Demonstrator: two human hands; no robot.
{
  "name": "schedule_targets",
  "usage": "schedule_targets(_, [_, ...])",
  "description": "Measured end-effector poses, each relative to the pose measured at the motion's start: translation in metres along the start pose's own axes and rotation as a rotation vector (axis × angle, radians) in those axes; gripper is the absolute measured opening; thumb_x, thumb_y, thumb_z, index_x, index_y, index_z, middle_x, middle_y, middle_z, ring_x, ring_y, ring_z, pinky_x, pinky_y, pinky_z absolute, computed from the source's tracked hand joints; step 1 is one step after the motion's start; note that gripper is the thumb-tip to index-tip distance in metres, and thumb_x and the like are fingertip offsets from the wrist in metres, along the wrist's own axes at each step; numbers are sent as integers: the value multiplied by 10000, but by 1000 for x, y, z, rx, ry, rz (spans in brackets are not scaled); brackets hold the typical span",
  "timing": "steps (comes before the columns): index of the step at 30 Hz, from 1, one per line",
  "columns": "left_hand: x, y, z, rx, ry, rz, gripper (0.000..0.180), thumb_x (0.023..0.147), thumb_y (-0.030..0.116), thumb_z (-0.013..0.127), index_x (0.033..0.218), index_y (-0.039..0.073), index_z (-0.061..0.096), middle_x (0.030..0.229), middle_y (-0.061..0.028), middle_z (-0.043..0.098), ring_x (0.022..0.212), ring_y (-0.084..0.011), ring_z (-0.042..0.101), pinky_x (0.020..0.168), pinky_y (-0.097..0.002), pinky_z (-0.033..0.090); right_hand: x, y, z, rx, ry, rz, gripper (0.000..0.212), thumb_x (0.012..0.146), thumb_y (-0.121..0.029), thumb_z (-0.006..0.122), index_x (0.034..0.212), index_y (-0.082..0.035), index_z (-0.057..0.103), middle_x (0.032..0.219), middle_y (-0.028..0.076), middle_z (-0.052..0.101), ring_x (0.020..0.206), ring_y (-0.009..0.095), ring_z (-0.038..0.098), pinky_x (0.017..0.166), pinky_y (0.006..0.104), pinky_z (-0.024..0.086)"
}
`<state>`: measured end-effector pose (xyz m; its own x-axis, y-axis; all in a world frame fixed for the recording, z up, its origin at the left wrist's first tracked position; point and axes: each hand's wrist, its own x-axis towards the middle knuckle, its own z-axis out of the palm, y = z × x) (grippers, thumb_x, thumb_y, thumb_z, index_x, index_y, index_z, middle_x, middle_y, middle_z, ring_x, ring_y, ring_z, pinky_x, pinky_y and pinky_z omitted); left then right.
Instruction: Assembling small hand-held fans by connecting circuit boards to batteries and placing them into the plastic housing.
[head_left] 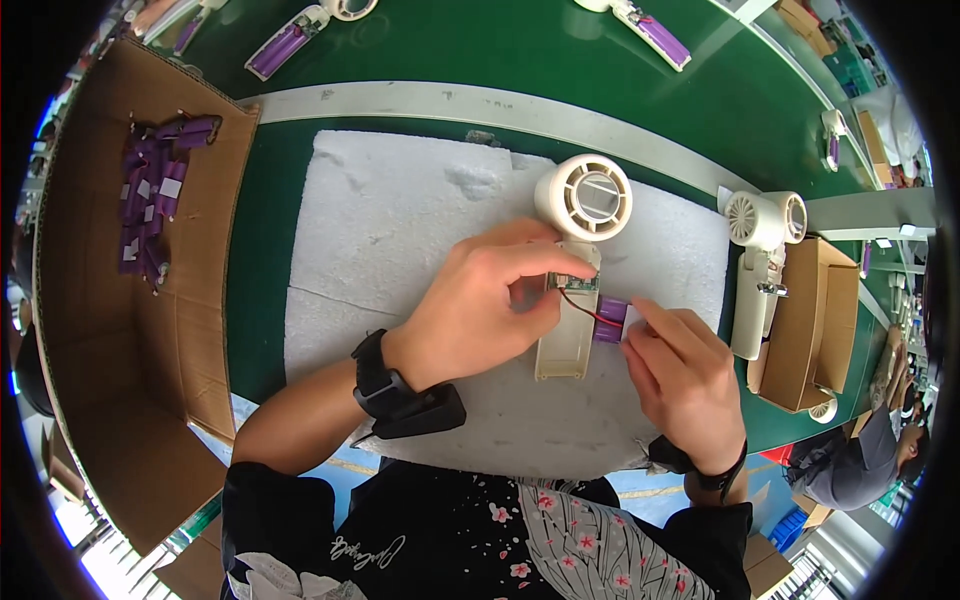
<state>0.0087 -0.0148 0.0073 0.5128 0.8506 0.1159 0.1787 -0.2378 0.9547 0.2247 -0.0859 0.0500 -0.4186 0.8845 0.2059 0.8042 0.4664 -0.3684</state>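
Note:
A cream handheld fan lies on the white foam pad, its round head (590,197) away from me and its open handle shell (563,345) toward me. My left hand (480,300) is closed at the upper handle, index finger and thumb about a small green circuit board (577,283). Red and black wires (590,310) run from the board to a purple battery pack (609,322) beside the shell. My right hand (690,375) pinches the pack's right end, where a white patch shows. The curled fingers hide that end.
On the left stands a cardboard box (215,320) with several purple battery packs (150,195). Another cream fan (755,270) lies at the right beside a smaller cardboard box (815,325). Beyond a pale rail (430,100), more fans (650,35) lie on the green surface.

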Motion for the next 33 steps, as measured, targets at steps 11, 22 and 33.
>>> schedule_targets(11, [1,-5,-4,-23,-24,49,347,750,-67,623,1042,93,721,1032,-82,664,758,-130,623,640,-241,493,2,-12,3,-153,-10,-20,159,712,35,690,859,57,634,1063,185,656,807,313,646,693,373,543])
schedule_targets(22, [29,8,-28,123,-286,-58,320,736,-52,659,1020,72,737,1003,-91,674,777,-159,643,671,-268,518,3,-6,-2,-101,-48,-14,135,715,-2,716,826,31,647,1035,159,682,742,291,644,672,378,540])
schedule_targets(33, [29,-13,-27,-36,-321,108,340,742,-20,691,1063,88,729,950,-53,663,792,-128,602,692,-261,487,6,4,-8,-135,-91,-40,99,725,-4,698,787,23,627,1016,158,674,691,290,618,643,387,531])
